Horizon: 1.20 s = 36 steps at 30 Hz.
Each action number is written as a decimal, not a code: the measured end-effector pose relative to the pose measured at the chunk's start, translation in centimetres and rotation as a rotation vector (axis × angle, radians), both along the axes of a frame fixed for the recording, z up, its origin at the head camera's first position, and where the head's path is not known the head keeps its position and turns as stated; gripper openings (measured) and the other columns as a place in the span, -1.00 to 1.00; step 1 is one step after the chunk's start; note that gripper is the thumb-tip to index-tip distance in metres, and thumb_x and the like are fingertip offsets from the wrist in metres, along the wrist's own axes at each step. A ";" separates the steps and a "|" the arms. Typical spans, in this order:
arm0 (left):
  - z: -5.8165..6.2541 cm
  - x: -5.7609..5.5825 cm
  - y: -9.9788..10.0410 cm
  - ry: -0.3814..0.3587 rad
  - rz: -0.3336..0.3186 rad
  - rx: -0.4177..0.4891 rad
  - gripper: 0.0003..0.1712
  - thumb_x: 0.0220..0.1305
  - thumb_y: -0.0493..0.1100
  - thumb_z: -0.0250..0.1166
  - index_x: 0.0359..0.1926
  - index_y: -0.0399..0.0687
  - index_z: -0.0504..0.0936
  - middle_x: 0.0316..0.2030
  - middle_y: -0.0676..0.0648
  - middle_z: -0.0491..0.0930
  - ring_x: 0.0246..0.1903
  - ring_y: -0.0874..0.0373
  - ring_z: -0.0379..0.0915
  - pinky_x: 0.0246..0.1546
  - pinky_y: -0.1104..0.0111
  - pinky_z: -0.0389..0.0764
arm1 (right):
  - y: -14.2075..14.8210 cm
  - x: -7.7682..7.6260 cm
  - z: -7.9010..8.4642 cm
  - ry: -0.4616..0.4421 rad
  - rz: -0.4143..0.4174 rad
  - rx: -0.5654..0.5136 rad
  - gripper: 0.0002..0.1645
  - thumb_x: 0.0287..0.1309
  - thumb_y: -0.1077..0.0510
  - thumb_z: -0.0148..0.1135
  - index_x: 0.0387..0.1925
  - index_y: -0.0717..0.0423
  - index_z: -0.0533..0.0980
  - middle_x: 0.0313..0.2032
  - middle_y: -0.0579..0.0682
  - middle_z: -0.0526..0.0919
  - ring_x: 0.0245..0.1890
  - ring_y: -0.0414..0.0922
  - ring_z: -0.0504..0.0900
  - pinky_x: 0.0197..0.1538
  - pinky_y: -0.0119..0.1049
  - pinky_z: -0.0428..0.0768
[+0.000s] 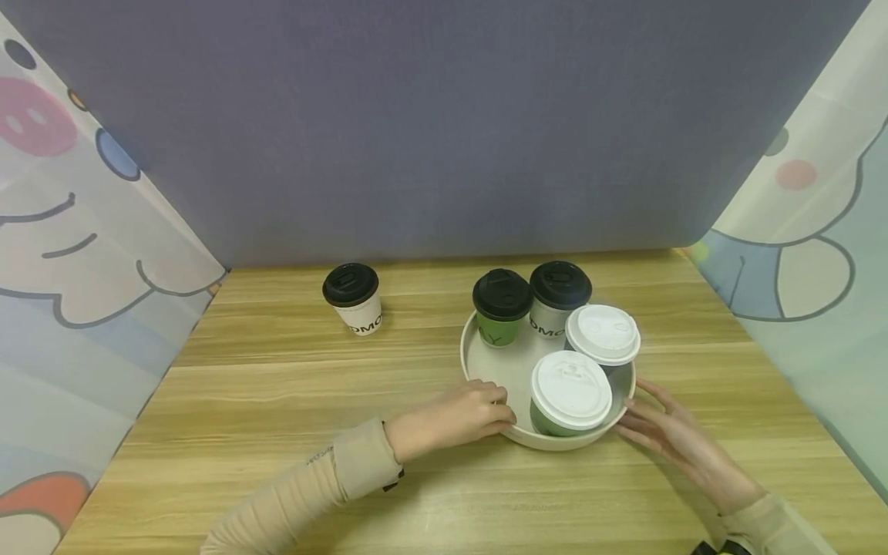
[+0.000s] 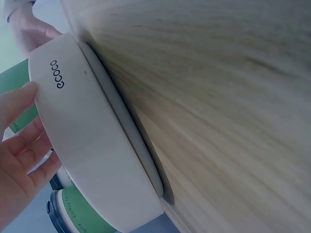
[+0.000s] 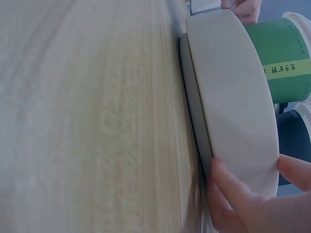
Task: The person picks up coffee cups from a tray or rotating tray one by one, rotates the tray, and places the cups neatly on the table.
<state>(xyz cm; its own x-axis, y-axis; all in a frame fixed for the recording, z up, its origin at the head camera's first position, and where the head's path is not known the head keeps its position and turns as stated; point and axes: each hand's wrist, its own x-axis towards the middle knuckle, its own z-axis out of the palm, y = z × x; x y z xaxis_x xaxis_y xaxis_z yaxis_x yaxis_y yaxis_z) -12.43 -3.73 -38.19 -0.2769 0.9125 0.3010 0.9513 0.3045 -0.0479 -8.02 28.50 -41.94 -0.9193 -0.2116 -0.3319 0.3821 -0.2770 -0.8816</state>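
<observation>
A round cream tray (image 1: 509, 370) holds several lidded paper coffee cups. A green cup (image 1: 499, 331) and a pale cup (image 1: 548, 320), both with black lids, stand at its back. Toward the front right are a dark cup with a white lid (image 1: 603, 333) and a green cup with a white lid (image 1: 572, 389). My left hand (image 1: 461, 416) pinches the tray's front-left rim, fingers reaching inside the wall. On the right side, my right hand (image 1: 676, 443) grips the tray (image 3: 233, 87), with its thumb at the rim and fingers low on the outer wall.
A white cup with a black lid (image 1: 354, 301) stands alone at the back left of the wooden table (image 1: 277, 408). A grey-blue panel (image 1: 444, 139) rises behind the table. Cartoon-printed curtains (image 1: 90, 231) hang along both sides.
</observation>
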 end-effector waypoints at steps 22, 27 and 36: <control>-0.4 -0.2 -0.4 0.032 -0.010 0.025 -0.91 0.10 -0.11 0.22 -0.36 0.09 0.64 -0.49 0.13 0.44 -0.46 0.30 0.33 -0.39 0.57 0.35 | -0.2 0.0 0.6 0.048 0.045 0.061 -0.17 0.25 0.23 -0.11 0.30 0.24 -0.39 -0.24 -0.05 0.55 -0.19 -0.17 0.57 -0.05 -0.26 0.49; -0.4 -0.2 -0.5 0.000 0.004 0.055 -0.91 0.08 -0.07 0.24 -0.37 0.09 0.63 -0.48 0.14 0.44 -0.46 0.30 0.34 -0.39 0.57 0.35 | 0.4 -0.8 0.2 0.105 0.065 0.020 -0.61 0.29 0.20 -0.19 0.11 -0.07 0.03 -0.24 -0.12 0.57 -0.19 -0.20 0.57 -0.10 -0.28 0.51; -0.1 0.3 0.2 -0.051 0.021 0.022 -0.83 0.10 -0.02 0.22 -0.31 0.07 0.63 -0.41 0.13 0.47 -0.40 0.31 0.38 -0.29 0.57 0.38 | 1.5 -3.4 0.6 0.060 0.080 0.053 -0.81 0.31 0.00 -0.26 -0.08 -0.12 0.15 -0.28 -0.29 0.53 -0.24 -0.29 0.55 -0.12 -0.31 0.52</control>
<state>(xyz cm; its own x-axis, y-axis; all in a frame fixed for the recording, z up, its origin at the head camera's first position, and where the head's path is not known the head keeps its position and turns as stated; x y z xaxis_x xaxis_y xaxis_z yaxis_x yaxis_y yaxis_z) -12.13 -3.54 -38.32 -0.3113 0.8997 0.3060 0.9457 0.3248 0.0072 -11.45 30.04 -41.35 -0.9187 -0.2685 -0.2896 0.3474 -0.2006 -0.9160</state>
